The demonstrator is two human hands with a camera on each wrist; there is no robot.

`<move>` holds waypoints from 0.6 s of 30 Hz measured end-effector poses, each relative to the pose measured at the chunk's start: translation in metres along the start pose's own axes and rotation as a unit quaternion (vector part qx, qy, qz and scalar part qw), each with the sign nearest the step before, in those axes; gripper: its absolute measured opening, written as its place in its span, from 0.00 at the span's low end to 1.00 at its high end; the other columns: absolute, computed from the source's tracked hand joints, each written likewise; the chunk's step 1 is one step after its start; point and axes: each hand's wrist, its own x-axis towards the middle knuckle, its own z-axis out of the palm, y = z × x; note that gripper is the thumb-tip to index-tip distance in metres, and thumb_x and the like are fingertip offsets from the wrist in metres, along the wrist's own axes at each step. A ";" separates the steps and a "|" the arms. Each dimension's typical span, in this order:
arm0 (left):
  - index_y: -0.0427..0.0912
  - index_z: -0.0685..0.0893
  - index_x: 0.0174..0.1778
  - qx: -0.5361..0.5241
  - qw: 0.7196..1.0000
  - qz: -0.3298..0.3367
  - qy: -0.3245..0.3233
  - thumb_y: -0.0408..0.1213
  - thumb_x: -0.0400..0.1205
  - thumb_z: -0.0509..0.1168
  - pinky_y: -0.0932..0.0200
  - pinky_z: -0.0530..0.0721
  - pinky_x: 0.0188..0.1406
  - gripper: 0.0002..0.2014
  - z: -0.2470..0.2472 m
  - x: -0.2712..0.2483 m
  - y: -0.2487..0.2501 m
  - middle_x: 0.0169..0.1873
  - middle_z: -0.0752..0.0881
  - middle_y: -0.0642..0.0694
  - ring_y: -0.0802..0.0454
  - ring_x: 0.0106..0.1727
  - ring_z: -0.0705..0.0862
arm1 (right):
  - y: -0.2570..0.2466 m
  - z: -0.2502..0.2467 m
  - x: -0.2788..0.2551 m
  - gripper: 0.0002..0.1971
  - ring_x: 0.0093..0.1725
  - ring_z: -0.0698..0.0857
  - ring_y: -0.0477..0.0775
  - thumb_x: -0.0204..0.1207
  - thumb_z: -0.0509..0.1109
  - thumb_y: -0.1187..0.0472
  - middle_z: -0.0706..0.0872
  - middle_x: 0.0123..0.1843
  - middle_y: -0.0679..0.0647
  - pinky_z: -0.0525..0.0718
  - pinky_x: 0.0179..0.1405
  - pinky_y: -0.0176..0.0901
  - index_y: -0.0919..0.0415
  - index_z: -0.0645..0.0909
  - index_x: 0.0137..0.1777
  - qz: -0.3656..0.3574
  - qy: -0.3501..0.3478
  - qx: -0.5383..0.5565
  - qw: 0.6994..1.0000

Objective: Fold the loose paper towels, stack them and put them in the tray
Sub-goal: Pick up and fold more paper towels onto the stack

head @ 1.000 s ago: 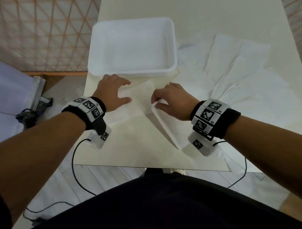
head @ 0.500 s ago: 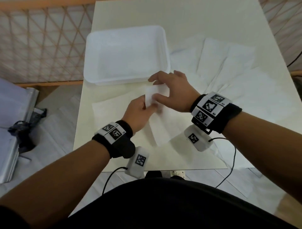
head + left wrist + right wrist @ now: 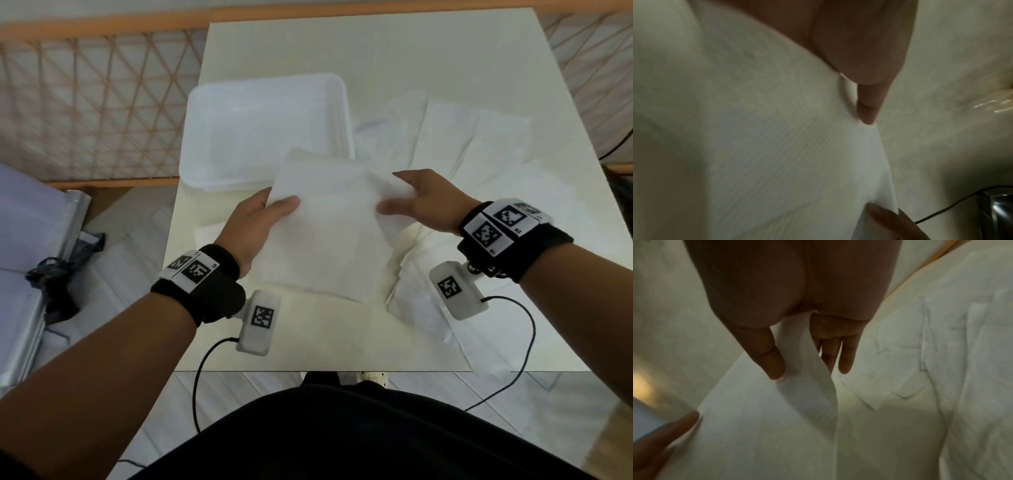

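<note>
I hold a white paper towel (image 3: 325, 233) spread in the air above the table's near middle. My left hand (image 3: 270, 209) pinches its left edge, thumb on top. At its right edge my right hand (image 3: 397, 198) pinches it the same way. The right wrist view has the thumb and fingers (image 3: 774, 366) clamping the towel's (image 3: 764, 426) edge. In the left wrist view the towel (image 3: 787, 154) fills most of the picture. The empty white tray (image 3: 205, 171) sits just beyond the towel, at the left. Several loose towels (image 3: 472, 144) lie flat on the right of the table.
The cream table (image 3: 376, 44) has a folded towel (image 3: 421, 308) near its front right edge, and another sheet (image 3: 209, 233) peeks out under my left hand. A lattice fence (image 3: 102, 102) stands left of the table. Cables hang from both wrist cameras.
Both hands met at the towel's middle, then drew apart with it. The towel has risen off the table and now hangs spread between them.
</note>
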 end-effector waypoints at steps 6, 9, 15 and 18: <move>0.45 0.85 0.60 0.115 0.992 -0.041 -0.031 0.37 0.74 0.76 0.47 0.85 0.60 0.18 0.004 -0.003 -0.031 0.53 0.90 0.49 0.52 0.54 0.89 | 0.025 -0.001 -0.006 0.12 0.50 0.88 0.57 0.71 0.76 0.63 0.89 0.50 0.56 0.84 0.54 0.51 0.60 0.82 0.54 0.031 0.009 0.037 0.999; 0.47 0.87 0.58 0.193 0.981 0.001 -0.017 0.38 0.77 0.74 0.55 0.84 0.59 0.13 0.006 0.005 -0.033 0.52 0.90 0.53 0.57 0.53 0.88 | 0.036 -0.002 -0.011 0.21 0.53 0.85 0.49 0.69 0.79 0.55 0.86 0.54 0.46 0.78 0.51 0.37 0.51 0.78 0.61 0.028 -0.055 -0.052 0.997; 0.44 0.90 0.52 0.411 0.900 0.087 -0.119 0.38 0.79 0.71 0.54 0.81 0.59 0.08 0.010 0.024 -0.006 0.49 0.90 0.50 0.53 0.54 0.86 | 0.039 -0.005 -0.005 0.38 0.55 0.84 0.46 0.64 0.82 0.52 0.84 0.57 0.47 0.80 0.53 0.38 0.50 0.68 0.73 0.024 0.004 0.018 1.000; 0.41 0.89 0.45 0.445 0.882 0.080 -0.130 0.36 0.77 0.72 0.46 0.81 0.54 0.04 0.012 0.029 0.008 0.43 0.90 0.43 0.45 0.49 0.86 | 0.035 -0.010 -0.001 0.33 0.48 0.86 0.44 0.66 0.81 0.53 0.87 0.49 0.45 0.80 0.48 0.36 0.50 0.72 0.70 0.025 0.003 0.024 0.999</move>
